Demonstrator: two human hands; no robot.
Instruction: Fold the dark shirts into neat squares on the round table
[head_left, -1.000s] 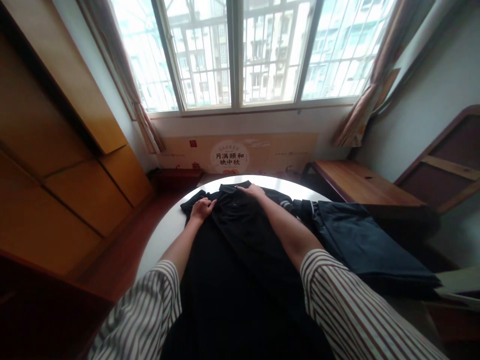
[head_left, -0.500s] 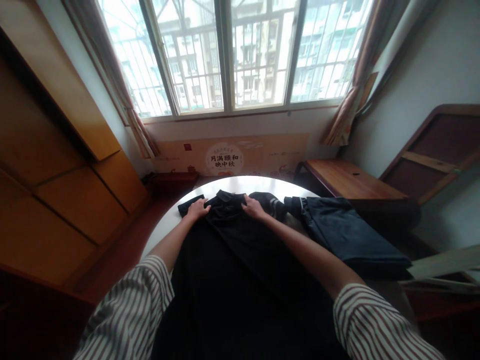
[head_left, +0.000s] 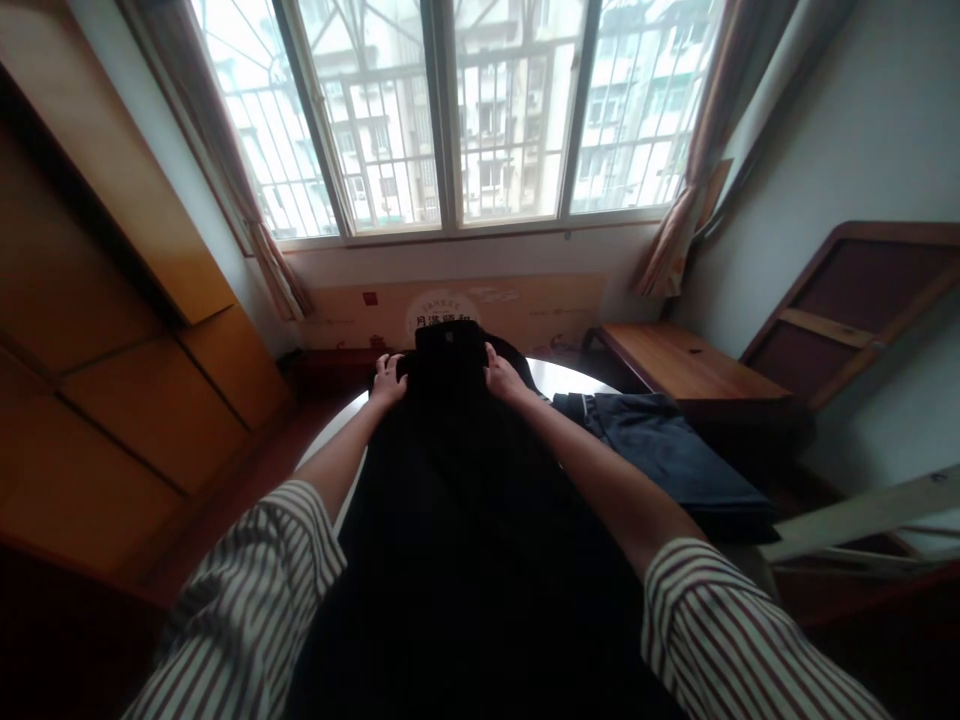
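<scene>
Far L: wood cabinet (head_left: 131,400) is seen, well apart from the work. Next, white tbl (head_left: 328,432): L edge is exposed, most of top is covered.

L hand (head_left: 388,382): black garment (head_left: 450,450) is gripped at its L shoulder edge, fingers bent over the cloth.

Center: garment is held by both hands over tbl, collar (head_left: 439,340) at far end btwn them, w/ small pale mark; near end runs toward the wearer. Folds can't be made out b/c cloth is too dark.

R hand (head_left: 504,378): opp. shoulder edge is gripped, thumb side up; some fingers hidden.

Step in hand, prob.: garment is being squared up by the shoulders. Next move prob. calls for both edges to be kept level & cloth taut.

R of that: folded dark-blue cloth (head_left: 667,450) is left untouched, near R forearm. Beyond it, wood desk (head_left: 697,362).
</scene>
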